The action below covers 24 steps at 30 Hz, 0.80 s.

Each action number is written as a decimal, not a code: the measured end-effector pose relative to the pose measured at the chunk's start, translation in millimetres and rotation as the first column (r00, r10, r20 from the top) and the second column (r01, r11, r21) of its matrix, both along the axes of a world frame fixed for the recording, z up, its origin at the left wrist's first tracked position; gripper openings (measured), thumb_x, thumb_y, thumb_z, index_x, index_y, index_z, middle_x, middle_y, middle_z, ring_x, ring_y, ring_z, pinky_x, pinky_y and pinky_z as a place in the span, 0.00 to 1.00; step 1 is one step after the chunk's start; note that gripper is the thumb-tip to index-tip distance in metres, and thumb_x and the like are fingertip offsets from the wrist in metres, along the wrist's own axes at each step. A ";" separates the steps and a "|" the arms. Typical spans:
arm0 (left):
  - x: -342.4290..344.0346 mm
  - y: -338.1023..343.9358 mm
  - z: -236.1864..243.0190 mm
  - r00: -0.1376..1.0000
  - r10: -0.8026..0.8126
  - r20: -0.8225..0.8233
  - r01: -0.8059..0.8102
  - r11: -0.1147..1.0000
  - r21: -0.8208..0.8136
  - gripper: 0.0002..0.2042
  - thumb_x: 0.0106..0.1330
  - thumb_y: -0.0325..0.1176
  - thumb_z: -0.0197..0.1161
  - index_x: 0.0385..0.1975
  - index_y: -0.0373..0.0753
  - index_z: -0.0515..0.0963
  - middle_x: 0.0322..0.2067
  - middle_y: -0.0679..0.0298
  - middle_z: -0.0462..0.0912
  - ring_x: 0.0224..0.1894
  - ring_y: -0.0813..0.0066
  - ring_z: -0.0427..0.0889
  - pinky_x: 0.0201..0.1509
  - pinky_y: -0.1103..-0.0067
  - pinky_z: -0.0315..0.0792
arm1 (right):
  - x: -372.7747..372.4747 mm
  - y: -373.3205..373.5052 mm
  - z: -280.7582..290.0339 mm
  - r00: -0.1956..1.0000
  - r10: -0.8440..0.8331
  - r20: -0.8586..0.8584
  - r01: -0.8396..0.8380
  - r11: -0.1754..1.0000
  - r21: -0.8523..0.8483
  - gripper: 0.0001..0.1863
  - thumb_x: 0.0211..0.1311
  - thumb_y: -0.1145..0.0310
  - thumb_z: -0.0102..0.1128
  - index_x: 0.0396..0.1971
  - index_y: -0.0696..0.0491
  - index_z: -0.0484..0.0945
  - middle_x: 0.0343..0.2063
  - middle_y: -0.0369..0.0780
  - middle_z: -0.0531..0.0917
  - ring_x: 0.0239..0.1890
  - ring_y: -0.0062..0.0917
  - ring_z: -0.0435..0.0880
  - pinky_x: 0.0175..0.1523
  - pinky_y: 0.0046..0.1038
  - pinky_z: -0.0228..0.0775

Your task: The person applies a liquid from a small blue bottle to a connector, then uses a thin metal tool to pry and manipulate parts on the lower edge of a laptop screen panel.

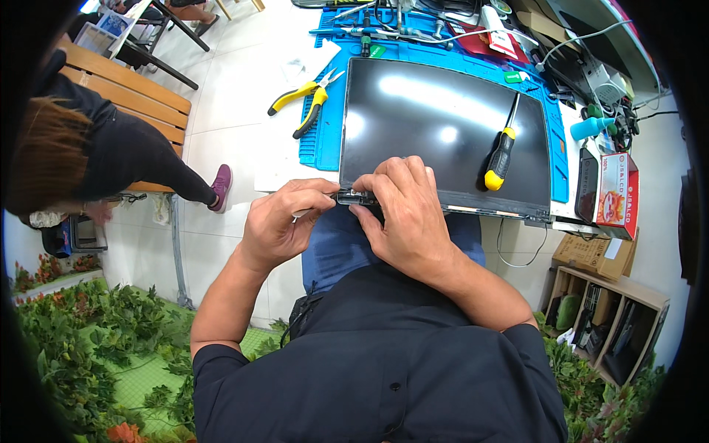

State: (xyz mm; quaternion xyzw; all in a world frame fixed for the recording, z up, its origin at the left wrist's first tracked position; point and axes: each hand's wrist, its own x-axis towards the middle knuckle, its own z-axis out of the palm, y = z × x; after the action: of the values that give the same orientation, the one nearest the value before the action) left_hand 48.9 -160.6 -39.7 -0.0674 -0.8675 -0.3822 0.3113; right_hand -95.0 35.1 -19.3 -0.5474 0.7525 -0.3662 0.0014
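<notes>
A dark flat display panel (436, 125) lies on the blue work mat, its near edge toward me. At its near left corner is a small black part with metal bits (356, 197), perhaps a hinge. My right hand (406, 214) grips this part between thumb and fingers. Just left of it, my left hand (284, 220) is closed in a pinch, fingertips touching the part's left end. A pale thin tip shows under its fingers; what it belongs to is hidden. On the panel rests a yellow-and-black screwdriver (500, 159). Yellow-handled pliers (314, 97) lie open left of the panel.
The blue mat (319, 151) holds tools and cables at the back. To the right stand a light blue bottle (591, 128) and a red-and-white box (617, 193). A cardboard box (591, 253) sits on a low shelf. A seated person's leg (159, 159) extends in from the left.
</notes>
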 end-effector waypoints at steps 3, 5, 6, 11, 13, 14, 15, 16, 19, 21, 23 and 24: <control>-0.9 0.6 3.4 1.000 -0.005 0.018 0.005 1.000 0.014 0.23 0.59 0.10 0.75 0.50 0.41 0.80 0.47 0.56 0.95 0.48 0.58 0.97 0.48 0.71 0.91 | 0.1 0.3 -2.1 1.000 0.001 0.004 -0.001 1.000 -0.007 0.21 0.54 0.74 0.83 0.48 0.54 0.84 0.44 0.42 0.78 0.50 0.39 0.76 0.53 0.41 0.66; -1.8 0.7 5.7 0.999 -0.006 0.032 0.005 1.000 0.004 0.22 0.59 0.10 0.75 0.50 0.41 0.81 0.47 0.56 0.95 0.48 0.58 0.97 0.48 0.71 0.92 | 0.1 0.3 -2.6 1.000 0.001 0.001 -0.001 1.000 -0.016 0.21 0.54 0.74 0.83 0.48 0.55 0.84 0.44 0.42 0.78 0.49 0.39 0.76 0.53 0.41 0.67; -2.0 0.9 6.5 0.999 -0.005 0.039 0.005 1.000 0.000 0.22 0.59 0.10 0.75 0.50 0.41 0.81 0.47 0.56 0.95 0.47 0.58 0.97 0.47 0.71 0.92 | 0.0 0.2 -2.8 1.000 0.002 -0.001 -0.002 1.000 -0.020 0.21 0.54 0.75 0.83 0.48 0.55 0.84 0.44 0.42 0.78 0.49 0.39 0.76 0.53 0.41 0.67; -2.1 2.7 8.4 0.999 0.019 0.049 -0.019 1.000 -0.006 0.21 0.59 0.10 0.75 0.49 0.40 0.82 0.46 0.55 0.95 0.46 0.58 0.97 0.46 0.71 0.92 | -0.1 0.4 -2.6 1.000 -0.015 0.022 0.016 1.000 -0.023 0.20 0.55 0.74 0.83 0.48 0.52 0.86 0.43 0.40 0.79 0.48 0.37 0.77 0.53 0.40 0.67; -2.1 3.7 8.3 0.999 0.021 0.049 -0.020 1.000 -0.006 0.21 0.59 0.10 0.75 0.49 0.40 0.82 0.46 0.55 0.95 0.46 0.58 0.97 0.46 0.71 0.92 | -0.1 0.5 -2.6 1.000 -0.014 0.027 0.015 0.999 -0.028 0.20 0.55 0.74 0.83 0.47 0.52 0.86 0.43 0.40 0.80 0.48 0.37 0.77 0.53 0.41 0.67; -2.2 4.4 7.9 0.999 0.020 0.047 -0.020 1.000 -0.007 0.21 0.60 0.11 0.75 0.49 0.40 0.82 0.46 0.55 0.95 0.46 0.58 0.97 0.46 0.71 0.92 | 0.1 0.3 -2.5 0.999 -0.012 0.031 0.013 0.999 -0.032 0.20 0.55 0.74 0.83 0.47 0.52 0.86 0.43 0.40 0.80 0.48 0.37 0.77 0.53 0.41 0.67; -2.3 5.2 7.7 0.999 0.020 0.046 -0.020 1.000 -0.007 0.21 0.60 0.11 0.75 0.49 0.40 0.82 0.46 0.55 0.95 0.46 0.58 0.97 0.45 0.71 0.92 | 0.0 0.3 -2.3 0.999 -0.011 0.035 0.012 0.999 -0.035 0.19 0.56 0.74 0.83 0.47 0.52 0.86 0.43 0.40 0.80 0.48 0.37 0.77 0.53 0.41 0.67; -2.1 6.0 7.1 0.999 0.023 0.029 -0.023 0.999 -0.032 0.21 0.60 0.11 0.75 0.49 0.40 0.82 0.46 0.55 0.95 0.46 0.57 0.97 0.45 0.71 0.92 | -0.2 0.3 -2.4 1.000 -0.007 0.027 0.008 0.999 -0.032 0.19 0.56 0.74 0.83 0.47 0.52 0.86 0.43 0.40 0.80 0.48 0.37 0.77 0.53 0.41 0.67; -0.8 7.0 2.0 0.999 0.033 -0.016 -0.035 0.995 -0.092 0.21 0.59 0.11 0.75 0.49 0.39 0.82 0.47 0.54 0.95 0.46 0.57 0.97 0.45 0.71 0.92 | -0.3 -0.4 -2.6 1.000 0.008 -0.005 -0.008 1.000 -0.021 0.19 0.56 0.75 0.82 0.48 0.53 0.87 0.42 0.39 0.80 0.48 0.37 0.77 0.52 0.40 0.68; 0.1 6.7 -3.2 0.998 0.040 -0.039 -0.044 0.993 -0.109 0.21 0.59 0.11 0.75 0.49 0.39 0.82 0.48 0.53 0.95 0.46 0.57 0.97 0.46 0.71 0.92 | 0.7 -1.8 -2.3 0.999 0.020 -0.036 -0.020 1.000 -0.008 0.18 0.57 0.75 0.80 0.49 0.53 0.88 0.42 0.39 0.80 0.47 0.37 0.77 0.52 0.40 0.68; 1.6 8.0 -6.2 0.996 0.046 -0.074 -0.055 0.990 -0.133 0.22 0.58 0.11 0.75 0.50 0.39 0.82 0.48 0.52 0.95 0.46 0.57 0.97 0.47 0.71 0.92 | 0.2 -1.9 -3.5 0.997 0.047 -0.066 -0.047 0.999 0.001 0.16 0.59 0.75 0.77 0.48 0.55 0.90 0.42 0.39 0.80 0.47 0.36 0.77 0.52 0.39 0.68; 2.1 8.7 -8.3 0.995 0.048 -0.092 -0.061 0.988 -0.143 0.22 0.57 0.11 0.75 0.50 0.39 0.82 0.48 0.51 0.95 0.46 0.56 0.97 0.47 0.71 0.93 | 0.0 -1.9 -4.2 0.995 0.060 -0.081 -0.060 0.998 0.007 0.14 0.60 0.75 0.76 0.47 0.56 0.90 0.41 0.39 0.79 0.47 0.36 0.76 0.52 0.39 0.68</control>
State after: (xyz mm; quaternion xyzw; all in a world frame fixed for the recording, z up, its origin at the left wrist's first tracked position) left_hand 51.0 -152.0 -48.0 -0.0828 -0.8801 -0.3058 0.3538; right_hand -95.0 33.2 -23.5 -0.5842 0.7359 -0.3418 -0.0169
